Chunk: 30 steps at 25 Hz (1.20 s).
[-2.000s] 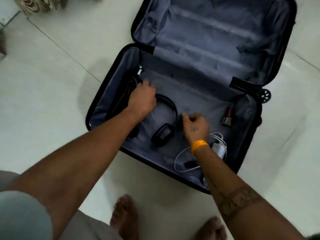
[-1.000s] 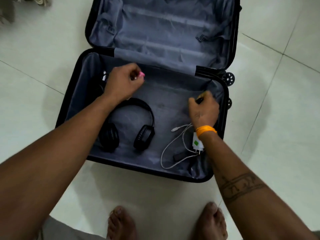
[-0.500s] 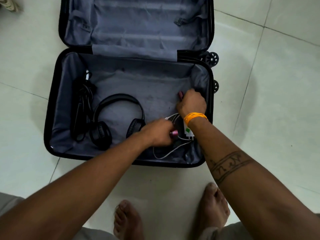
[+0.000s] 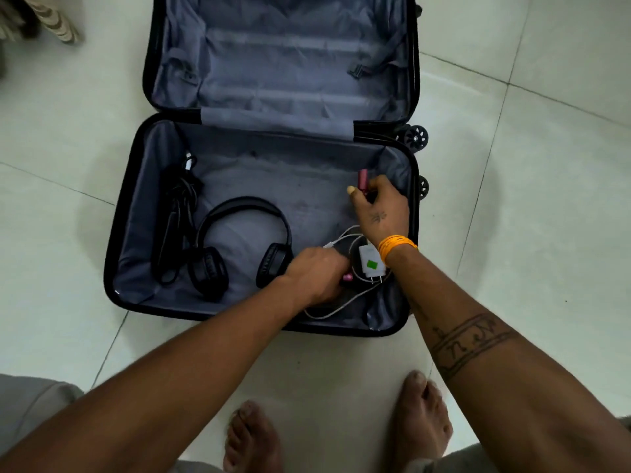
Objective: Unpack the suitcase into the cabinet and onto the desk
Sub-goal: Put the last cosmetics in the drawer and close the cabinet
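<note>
A black suitcase [image 4: 123,213] lies open on the tiled floor, grey lining showing. In its near half lie black headphones [image 4: 244,213], a black corded device [image 4: 170,227] at the left, and a white charger [image 4: 370,262] with a white cable [image 4: 327,314] at the right. My right hand [image 4: 382,208] pinches a small dark-red lipstick [image 4: 362,179] near the right wall. My left hand [image 4: 319,273] is curled round a small pink item [image 4: 347,276] beside the charger, over a dark object I cannot make out.
The suitcase's far half [image 4: 286,63] holds only lining and straps. Two wheels [image 4: 415,136] stick out at the right. My bare feet [image 4: 421,425] stand just before the near rim. A patterned furniture piece [image 4: 51,15] shows at the top left.
My left hand went from the suitcase's left side across to the charger at the right, carrying a pink item. My right hand picked up the lipstick and has lifted it slightly.
</note>
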Each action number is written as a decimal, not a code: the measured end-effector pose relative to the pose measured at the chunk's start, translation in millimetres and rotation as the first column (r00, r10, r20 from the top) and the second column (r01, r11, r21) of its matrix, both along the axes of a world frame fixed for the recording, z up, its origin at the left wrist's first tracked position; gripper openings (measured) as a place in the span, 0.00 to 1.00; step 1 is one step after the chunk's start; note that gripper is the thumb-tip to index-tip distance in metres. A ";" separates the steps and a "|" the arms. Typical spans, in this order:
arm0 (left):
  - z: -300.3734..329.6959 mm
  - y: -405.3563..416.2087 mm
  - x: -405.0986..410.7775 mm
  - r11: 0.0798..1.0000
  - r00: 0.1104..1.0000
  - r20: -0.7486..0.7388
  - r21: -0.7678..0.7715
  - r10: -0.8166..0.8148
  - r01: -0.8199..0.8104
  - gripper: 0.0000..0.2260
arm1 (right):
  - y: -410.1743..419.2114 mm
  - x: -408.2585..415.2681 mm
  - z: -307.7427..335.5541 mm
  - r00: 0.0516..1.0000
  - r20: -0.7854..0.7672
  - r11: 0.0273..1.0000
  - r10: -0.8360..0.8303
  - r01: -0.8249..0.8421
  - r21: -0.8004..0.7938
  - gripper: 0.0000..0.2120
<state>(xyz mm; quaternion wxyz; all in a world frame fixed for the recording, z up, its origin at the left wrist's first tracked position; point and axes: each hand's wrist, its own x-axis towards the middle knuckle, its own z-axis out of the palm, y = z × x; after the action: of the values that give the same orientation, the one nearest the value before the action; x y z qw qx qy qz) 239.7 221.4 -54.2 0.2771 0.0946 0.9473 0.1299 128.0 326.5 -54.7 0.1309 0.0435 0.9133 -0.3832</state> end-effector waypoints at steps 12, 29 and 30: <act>62.7 -64.3 -32.4 -0.007 0.376 0.466 0.635 0.801 -0.772 0.08 | -31.2 -21.3 66.0 0.927 0.303 0.865 -0.220 0.329 -0.379 0.10; 528.5 -97.6 18.9 -0.589 0.003 0.649 0.692 0.761 -0.418 0.16 | -68.2 10.9 545.4 0.911 0.404 0.785 0.082 0.191 -0.590 0.13; 554.2 -96.4 19.8 -0.577 0.002 0.639 0.696 0.769 -0.428 0.16 | -68.8 15.1 572.9 0.915 0.392 0.780 0.099 0.174 -0.602 0.11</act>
<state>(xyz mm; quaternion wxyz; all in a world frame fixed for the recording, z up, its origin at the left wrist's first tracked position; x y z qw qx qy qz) 259.5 125.0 499.9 -0.1666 -0.4377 0.4460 0.7628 143.1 257.7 518.2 0.3148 0.0940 0.6861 -0.6492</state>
